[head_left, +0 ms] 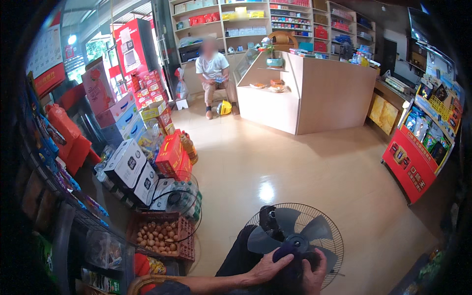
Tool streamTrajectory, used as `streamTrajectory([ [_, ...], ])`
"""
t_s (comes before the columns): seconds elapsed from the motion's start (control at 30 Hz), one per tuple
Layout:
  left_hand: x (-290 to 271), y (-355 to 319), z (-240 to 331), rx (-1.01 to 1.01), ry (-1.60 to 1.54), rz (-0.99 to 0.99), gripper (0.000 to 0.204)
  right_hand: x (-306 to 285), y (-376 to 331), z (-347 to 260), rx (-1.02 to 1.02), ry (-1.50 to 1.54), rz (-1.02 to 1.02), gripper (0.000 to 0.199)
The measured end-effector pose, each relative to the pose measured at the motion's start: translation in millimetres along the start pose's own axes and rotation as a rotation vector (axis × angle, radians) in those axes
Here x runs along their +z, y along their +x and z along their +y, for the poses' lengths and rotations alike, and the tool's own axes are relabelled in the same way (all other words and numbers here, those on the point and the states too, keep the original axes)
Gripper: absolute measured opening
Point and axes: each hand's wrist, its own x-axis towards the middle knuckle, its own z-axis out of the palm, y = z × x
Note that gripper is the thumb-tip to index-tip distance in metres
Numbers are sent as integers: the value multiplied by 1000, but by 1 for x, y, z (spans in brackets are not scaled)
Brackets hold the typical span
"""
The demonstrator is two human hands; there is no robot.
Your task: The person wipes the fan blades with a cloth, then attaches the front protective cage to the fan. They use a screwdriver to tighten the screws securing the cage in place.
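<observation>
An electric fan with grey blades and a bare hub sits tilted in front of me by my legs. Its rear wire guard curves round behind the blades. My left hand is closed over a dark blade just below the hub, its thumb pressed on the surface. On the other side of that blade my right hand curls, thumb and fingers around its edge. The lower part between the hands is dark, and I cannot make out whether a cloth is there.
To the left, a round wire guard leans over a crate of eggs beside stacked cartons. A person sits by a wooden counter. A red snack rack stands at right on the shiny floor.
</observation>
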Motion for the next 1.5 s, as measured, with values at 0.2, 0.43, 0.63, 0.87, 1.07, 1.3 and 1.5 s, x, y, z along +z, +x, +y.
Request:
streamTrajectory([
  [0.2, -12, 12, 18, -65, -127, -127, 52, -13, 5, 8, 29, 329, -128, 42],
  [0.43, -7, 17, 26, -30, -46, -197, 56, -17, 4, 23, -37, 327, -184, 47],
  [0.63, -16, 29, -2, -34, 538, -123, 58, -15, 8, 33, 64, 346, -229, 41],
  [0.87, -17, 21, 3, 329, 988, 105, 62, -10, 7, 28, 141, 343, -153, 39],
  [1.07, -35, 23, 3, 20, 853, -14, 54, -10, 9, 35, 156, 386, -165, 41],
  [1.3, -27, 10, 13, 187, 1204, -5, 54, -7, 12, 37, 134, 384, -214, 40],
  [1.5, -34, 12, 7, 528, 810, -36, 61, -4, 11, 34, 181, 469, -261, 42],
])
